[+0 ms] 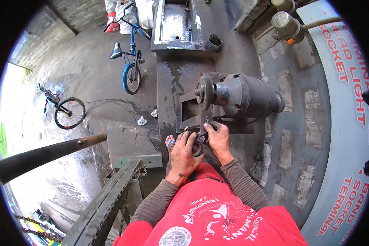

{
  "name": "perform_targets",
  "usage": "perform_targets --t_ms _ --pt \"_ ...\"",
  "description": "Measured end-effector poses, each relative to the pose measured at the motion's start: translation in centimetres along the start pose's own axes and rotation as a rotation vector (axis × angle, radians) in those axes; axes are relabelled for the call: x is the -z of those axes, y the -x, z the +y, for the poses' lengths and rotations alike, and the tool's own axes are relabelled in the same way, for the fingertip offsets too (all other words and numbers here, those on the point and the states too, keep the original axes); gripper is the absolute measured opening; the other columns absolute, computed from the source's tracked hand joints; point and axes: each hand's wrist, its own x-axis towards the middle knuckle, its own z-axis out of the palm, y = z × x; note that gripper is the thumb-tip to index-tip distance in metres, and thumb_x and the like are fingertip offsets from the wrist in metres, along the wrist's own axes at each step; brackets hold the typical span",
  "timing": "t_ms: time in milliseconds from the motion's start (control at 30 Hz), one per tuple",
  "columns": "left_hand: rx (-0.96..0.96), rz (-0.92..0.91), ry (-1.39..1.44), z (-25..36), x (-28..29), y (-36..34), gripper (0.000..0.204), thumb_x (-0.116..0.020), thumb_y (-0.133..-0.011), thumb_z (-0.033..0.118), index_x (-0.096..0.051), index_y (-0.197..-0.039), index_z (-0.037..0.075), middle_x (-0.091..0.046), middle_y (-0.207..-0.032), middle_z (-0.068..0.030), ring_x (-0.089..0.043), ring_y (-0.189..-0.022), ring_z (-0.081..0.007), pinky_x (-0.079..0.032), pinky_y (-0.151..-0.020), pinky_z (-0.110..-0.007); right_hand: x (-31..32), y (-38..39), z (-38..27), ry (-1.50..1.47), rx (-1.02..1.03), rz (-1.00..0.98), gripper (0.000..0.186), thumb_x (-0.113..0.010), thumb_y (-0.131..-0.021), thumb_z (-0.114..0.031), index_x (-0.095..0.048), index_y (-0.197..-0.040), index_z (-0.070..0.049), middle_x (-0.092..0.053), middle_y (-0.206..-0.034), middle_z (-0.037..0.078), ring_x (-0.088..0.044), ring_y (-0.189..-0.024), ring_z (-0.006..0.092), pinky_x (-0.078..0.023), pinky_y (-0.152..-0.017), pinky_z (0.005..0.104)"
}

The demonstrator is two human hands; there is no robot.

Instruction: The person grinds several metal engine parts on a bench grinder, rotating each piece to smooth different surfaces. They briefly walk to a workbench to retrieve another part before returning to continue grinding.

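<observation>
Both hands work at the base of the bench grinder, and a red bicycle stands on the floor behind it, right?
Not quite: the head view shows the bicycle is blue, not red. Both the left hand and right hand are indeed at the base of the bench grinder.

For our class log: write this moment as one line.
left hand: on small dark part | right hand: holding wrench | bench grinder ahead

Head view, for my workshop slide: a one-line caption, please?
Grimy left hand and right hand work a small metal part at a bench grinder.
</observation>
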Motion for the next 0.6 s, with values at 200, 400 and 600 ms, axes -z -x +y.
perform_targets --t_ms 200,400,600 --pt "0.029 0.075 -0.004 -0.7 0.6 -0.7 0.073 -0.084 -0.064 0.019 -0.059 -0.131 0.005 -0.059 -0.133 -0.0256 -0.059 -0.123 -0.0428 -0.05 -0.105 -0.047 -1.4 -0.5 0.6 -0.594 -0.093 -0.114 0.014 -0.066 -0.097 -0.008 -0.074 -0.098 0.004 -0.072 -0.085 0.006 -0.068 -0.069 0.0157 -0.057 -0.061 0.0305" --pt "0.079 0.129 0.062 -1.0 0.5 -1.6 0.077 -0.085 -0.063 0.021 -0.059 -0.132 0.002 -0.06 -0.132 -0.0266 -0.061 -0.121 -0.042 -0.051 -0.104 -0.046 -2.1 -1.0 -0.9 -0.595 -0.125 -0.045 0.014 -0.068 -0.096 -0.009 -0.075 -0.096 0.003 -0.072 -0.082 0.005 -0.067 -0.065 0.015 -0.055 -0.059 0.0299" --pt "0.1 0.143 0.092 -0.5 0.1 -2.6 0.075 -0.086 -0.063 0.022 -0.06 -0.13 0.002 -0.062 -0.13 -0.0253 -0.064 -0.117 -0.0404 -0.052 -0.102 -0.045 -1.4 -1.7 -2.3 -0.487 -0.011 -0.057 0.015 -0.071 -0.095 -0.009 -0.076 -0.094 0.005 -0.073 -0.08 0.005 -0.067 -0.065 0.0134 -0.053 -0.058 0.0294"
